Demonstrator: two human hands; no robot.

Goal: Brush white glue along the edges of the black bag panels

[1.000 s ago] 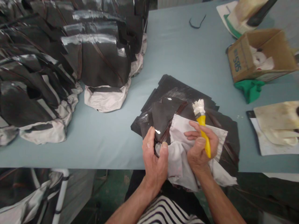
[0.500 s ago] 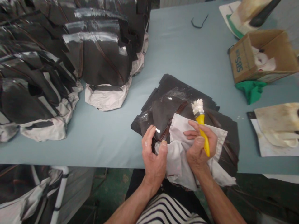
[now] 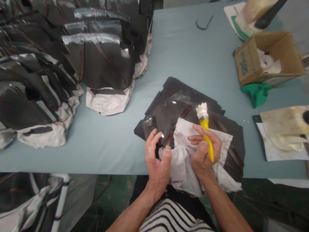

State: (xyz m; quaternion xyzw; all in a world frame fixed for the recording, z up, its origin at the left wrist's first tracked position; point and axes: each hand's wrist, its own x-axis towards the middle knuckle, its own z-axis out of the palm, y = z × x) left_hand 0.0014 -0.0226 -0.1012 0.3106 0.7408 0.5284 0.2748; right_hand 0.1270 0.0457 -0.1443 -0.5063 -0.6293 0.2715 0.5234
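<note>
My right hand [image 3: 206,146] grips a yellow-handled paintbrush [image 3: 208,138], its bristles up and coated in a thick white paste. Below that hand spreads a pale cloth lining [image 3: 183,161], attached to a dark leather-like piece [image 3: 166,117] with brown zip-like strips. My left hand [image 3: 157,158] rests at the left edge of this piece, thumb and fingers apart. A small white blob sits by its fingertips, and another lies farther up the dark surface. Under the piece is a dark flat board [image 3: 181,85] with whitish smears.
Stacked dark pieces with pale linings [image 3: 103,67] fill the table's left. On the right are a cardboard box [image 3: 248,61] holding white rolls, a green cloth [image 3: 257,93] and a stained container [image 3: 285,125]. A dark curved strip [image 3: 204,25] lies at the back.
The whole view has shifted slightly, so things appear a little farther left. Both hands keep nearly the same pose, and the paintbrush stays in my right hand.
</note>
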